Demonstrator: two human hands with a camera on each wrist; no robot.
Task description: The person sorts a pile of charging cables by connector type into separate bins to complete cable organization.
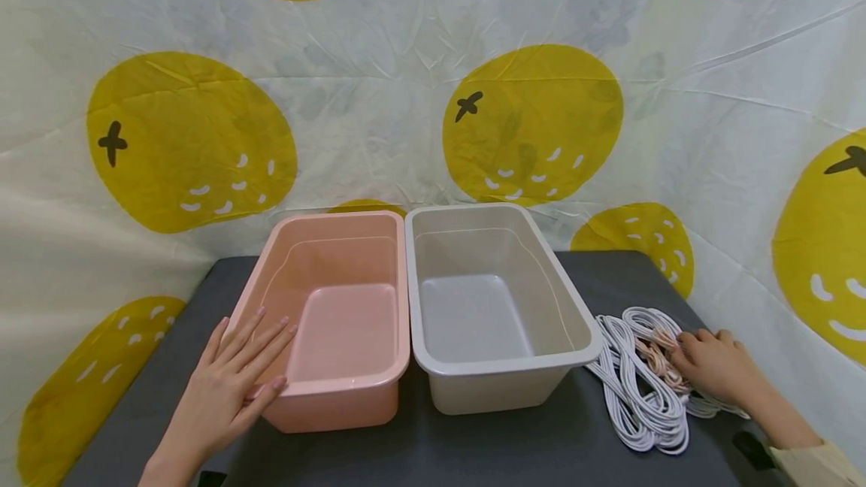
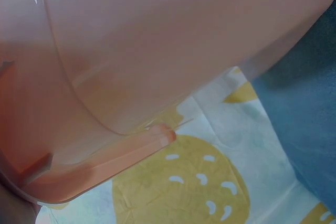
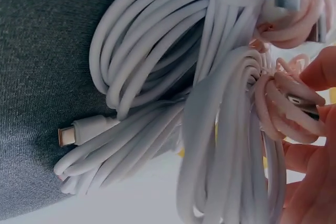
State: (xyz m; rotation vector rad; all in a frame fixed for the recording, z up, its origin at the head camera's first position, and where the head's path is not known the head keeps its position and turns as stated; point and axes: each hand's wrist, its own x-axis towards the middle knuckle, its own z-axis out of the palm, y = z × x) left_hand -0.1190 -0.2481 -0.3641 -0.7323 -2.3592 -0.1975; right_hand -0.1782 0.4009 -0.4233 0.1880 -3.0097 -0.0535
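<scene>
A pink plastic bin (image 1: 352, 329) stands beside a beige plastic bin (image 1: 467, 314). My left hand (image 1: 233, 378) rests on the pink bin's near left corner, its fingers straight and reaching over the rim. Right of the beige bin lies a pile of coiled white cables (image 1: 652, 419) with a pink cable (image 3: 270, 106) among them. At that pile, my right hand (image 1: 719, 368) pinches the coiled pink cable between thumb and fingers. The right wrist view shows a metal plug end (image 3: 304, 103) in its coil and a white cable's connector (image 3: 84, 130) lying nearby.
Both bins sit side by side on a dark grey table (image 1: 325, 461). Behind and around the table hangs a pale cloth (image 1: 379, 126) printed with yellow fruit. A light sleeve (image 1: 822, 464) covers the right forearm.
</scene>
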